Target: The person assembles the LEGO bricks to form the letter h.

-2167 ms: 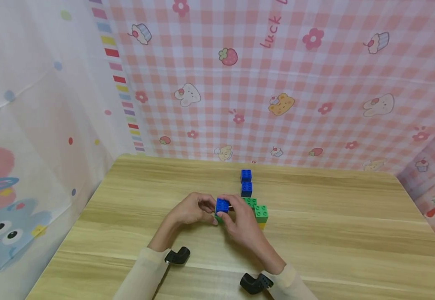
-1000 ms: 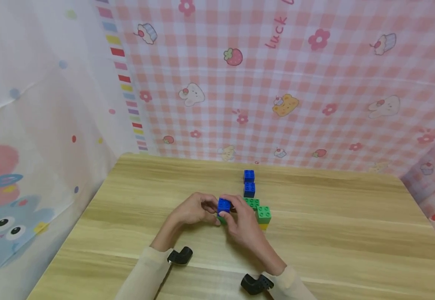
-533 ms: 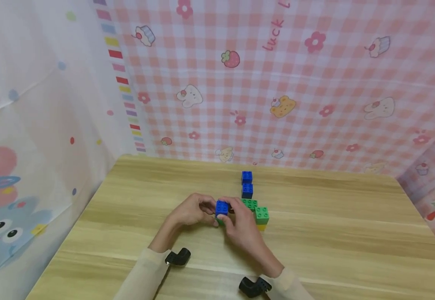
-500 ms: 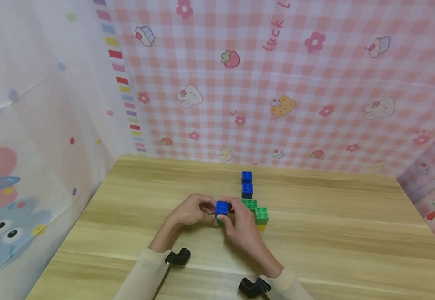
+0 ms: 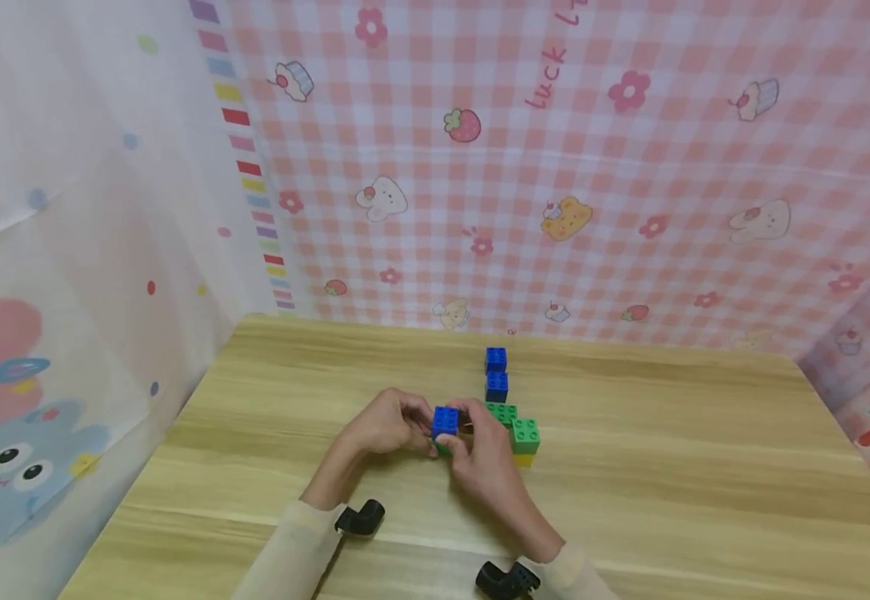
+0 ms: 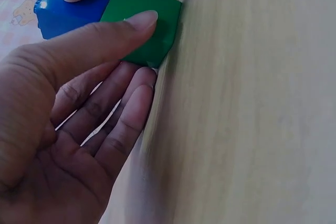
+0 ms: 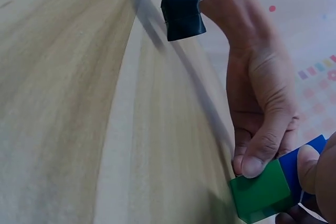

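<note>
Close together over the table, both hands hold a small two-brick stack. A green toy building brick [image 6: 134, 1] forms its lower part, with the left hand [image 5: 386, 423] pinching it between thumb and fingers. Upon it sits a blue brick [image 5: 446, 422], studs facing up in the head view, which the right hand [image 5: 483, 454] grips by its sides with thumb and fingers. In both wrist views the blue and green bricks meet face to face. The right wrist view shows the left thumb pressed on the green brick [image 7: 262, 192].
Just beyond the right hand stand a low green brick [image 5: 502, 412] and another green brick [image 5: 526, 429] on a yellow one [image 5: 524, 460]. Farther back, two blue bricks [image 5: 496, 359] are lined up. A patterned curtain [image 5: 420, 250] hangs behind the wooden table [image 5: 667, 500].
Both hands keep their hold on the stack and stay nearly in place. The head view shifts slightly. The other bricks keep their places on the table.
</note>
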The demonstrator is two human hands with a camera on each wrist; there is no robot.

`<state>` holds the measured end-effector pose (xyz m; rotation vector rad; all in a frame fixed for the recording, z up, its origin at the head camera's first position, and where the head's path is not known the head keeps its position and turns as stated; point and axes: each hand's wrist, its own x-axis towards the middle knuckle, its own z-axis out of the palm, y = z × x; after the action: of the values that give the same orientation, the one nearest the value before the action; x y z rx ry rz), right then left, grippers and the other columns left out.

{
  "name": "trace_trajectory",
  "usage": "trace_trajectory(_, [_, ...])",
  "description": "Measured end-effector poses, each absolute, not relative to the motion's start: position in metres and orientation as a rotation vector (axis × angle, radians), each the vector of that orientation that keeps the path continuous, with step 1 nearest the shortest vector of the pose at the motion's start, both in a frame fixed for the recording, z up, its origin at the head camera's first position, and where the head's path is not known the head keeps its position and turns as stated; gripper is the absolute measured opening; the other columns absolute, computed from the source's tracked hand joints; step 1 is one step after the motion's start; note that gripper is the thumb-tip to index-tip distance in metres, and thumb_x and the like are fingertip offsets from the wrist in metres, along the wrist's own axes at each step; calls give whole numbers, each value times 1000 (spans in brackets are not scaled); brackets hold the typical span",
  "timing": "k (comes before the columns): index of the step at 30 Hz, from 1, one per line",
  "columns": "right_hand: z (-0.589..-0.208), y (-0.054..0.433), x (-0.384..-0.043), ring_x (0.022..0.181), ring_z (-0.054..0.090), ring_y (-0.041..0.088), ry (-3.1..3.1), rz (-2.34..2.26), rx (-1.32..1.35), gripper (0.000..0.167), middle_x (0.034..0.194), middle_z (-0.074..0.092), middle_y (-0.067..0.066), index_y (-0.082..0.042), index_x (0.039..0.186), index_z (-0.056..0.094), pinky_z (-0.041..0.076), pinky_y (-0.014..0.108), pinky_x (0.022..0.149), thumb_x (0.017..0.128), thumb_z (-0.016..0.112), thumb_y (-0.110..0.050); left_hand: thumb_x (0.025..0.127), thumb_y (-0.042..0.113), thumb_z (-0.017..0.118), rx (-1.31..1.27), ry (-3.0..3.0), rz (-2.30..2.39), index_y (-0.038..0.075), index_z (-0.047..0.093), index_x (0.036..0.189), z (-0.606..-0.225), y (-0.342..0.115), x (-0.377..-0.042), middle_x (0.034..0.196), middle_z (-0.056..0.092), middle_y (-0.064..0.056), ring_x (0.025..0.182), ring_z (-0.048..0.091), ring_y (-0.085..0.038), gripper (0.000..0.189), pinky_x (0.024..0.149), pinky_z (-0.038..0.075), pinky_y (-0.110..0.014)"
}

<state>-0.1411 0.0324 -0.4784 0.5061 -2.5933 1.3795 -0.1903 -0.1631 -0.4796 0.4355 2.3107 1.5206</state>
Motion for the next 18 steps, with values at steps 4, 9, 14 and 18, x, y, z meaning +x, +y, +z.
trace_trajectory(4, [-481,32,-140,105,69,26,-2583,1321,505,38,119,67,11,-5,126,58,60,42,93,92,75,-10,69,-2,90,405,2339,1497,8,77,88,-481,-160,-190,84,77,-4,77,72,-16,25,72,62,-29])
trace_trajectory(9, [-480,33,-139,103,68,26,-2590,1293,487,37,118,66,11,-4,124,57,60,42,91,92,75,-8,70,2,92,410,2354,1467,10,77,89,-481,-157,-190,86,76,-2,79,71,-15,25,75,61,-28])
trace_trajectory(14, [-475,33,-138,105,67,23,-2659,1315,473,36,118,65,9,-6,126,56,60,38,92,95,72,-10,73,4,90,492,2365,1447,9,74,91,-481,-159,-189,90,75,-4,84,70,-15,25,80,61,-27])
trace_trajectory(18, [-471,33,-137,107,65,22,-2691,1327,484,35,120,63,9,-6,128,55,59,37,94,97,70,-13,76,7,89,581,2356,1412,10,73,97,-478,-162,-189,94,73,-5,88,68,-16,27,82,60,-26])
